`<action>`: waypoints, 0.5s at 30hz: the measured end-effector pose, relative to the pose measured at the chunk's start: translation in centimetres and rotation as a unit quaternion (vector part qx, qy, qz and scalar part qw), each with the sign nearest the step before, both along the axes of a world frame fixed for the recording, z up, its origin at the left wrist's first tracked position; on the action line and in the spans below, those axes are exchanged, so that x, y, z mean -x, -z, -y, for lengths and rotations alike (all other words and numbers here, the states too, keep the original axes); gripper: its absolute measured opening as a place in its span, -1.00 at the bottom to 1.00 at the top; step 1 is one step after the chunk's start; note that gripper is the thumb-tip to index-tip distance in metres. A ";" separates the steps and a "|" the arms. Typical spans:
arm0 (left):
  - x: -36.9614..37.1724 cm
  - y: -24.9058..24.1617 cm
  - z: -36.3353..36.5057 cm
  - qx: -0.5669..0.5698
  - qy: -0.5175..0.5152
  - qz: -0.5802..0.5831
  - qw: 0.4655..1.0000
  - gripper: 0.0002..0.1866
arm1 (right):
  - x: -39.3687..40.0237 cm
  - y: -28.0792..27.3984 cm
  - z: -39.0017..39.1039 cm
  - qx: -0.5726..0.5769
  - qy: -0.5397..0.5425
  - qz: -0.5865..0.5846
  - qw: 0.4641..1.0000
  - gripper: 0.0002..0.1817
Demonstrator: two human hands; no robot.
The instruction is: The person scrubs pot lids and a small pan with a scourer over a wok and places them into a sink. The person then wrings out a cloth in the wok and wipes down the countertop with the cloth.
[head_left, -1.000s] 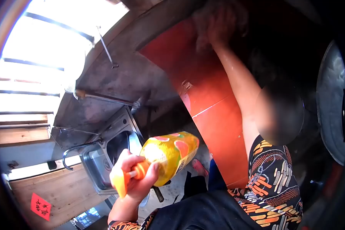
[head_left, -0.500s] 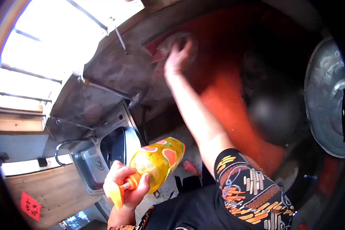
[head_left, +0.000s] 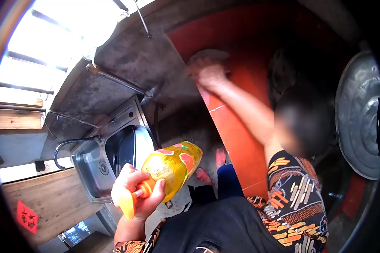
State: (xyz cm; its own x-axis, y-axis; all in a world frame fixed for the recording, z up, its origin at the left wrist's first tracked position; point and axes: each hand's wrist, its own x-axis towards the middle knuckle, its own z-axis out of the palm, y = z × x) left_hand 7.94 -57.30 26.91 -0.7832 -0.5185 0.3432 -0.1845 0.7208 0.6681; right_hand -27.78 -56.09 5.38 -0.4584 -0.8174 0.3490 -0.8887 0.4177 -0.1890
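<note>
My left hand is wrapped round the neck of a yellow pump bottle with grapefruit pictures and an orange pump head. The bottle is tilted, its base pointing up and to the right. At arm's length, my right hand presses a grey, cloth-like rag onto the red tiled counter, near its far left corner. Motion blurs those fingers, and part of the rag is hidden beneath them.
A dented metal lid stands at the right, by a blurred dark round shape. To the left is a steel sink with a black pan and a curved faucet. A wooden board bears a red paper.
My right hand and the rag have swept a little right and down across the red tiles. The view has shifted, showing more counter edge and both pink shoes. My left hand still grips the bottle.
</note>
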 end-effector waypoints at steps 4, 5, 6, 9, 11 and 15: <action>-1.6 -0.8 0.5 -0.008 0.002 -0.026 1.000 -0.66 | 12.8 4.1 -5.2 -0.053 0.145 0.052 0.987 -0.57; -2.0 -0.8 0.9 -0.010 0.003 -0.022 1.000 -0.66 | 14.0 3.3 -5.8 -0.083 0.235 0.029 0.968 -0.56; -2.3 -0.9 1.2 -0.014 0.003 -0.017 1.000 -0.66 | 14.7 1.9 -6.3 -0.120 0.321 0.012 0.939 -0.54; -3.1 -1.0 1.4 -0.016 0.006 -0.004 1.000 -0.66 | 13.8 -0.1 -5.2 -0.161 0.345 0.014 0.925 -0.54; -3.0 -0.8 1.5 -0.003 0.017 -0.004 1.000 -0.66 | 10.9 3.1 -3.9 -0.136 0.270 -0.172 0.938 -0.59; -1.7 -0.4 1.3 -0.020 0.022 0.018 0.999 -0.67 | -2.2 -0.6 -2.1 -0.157 0.012 0.077 0.984 -0.61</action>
State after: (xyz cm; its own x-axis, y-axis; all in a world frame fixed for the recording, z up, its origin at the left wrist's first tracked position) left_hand 9.66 -58.63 27.27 -0.8163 -0.4970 0.2944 -0.1778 0.7011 0.6905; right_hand -25.62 -54.04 5.94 -0.5070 -0.8619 0.0046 -0.8484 0.4981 -0.1793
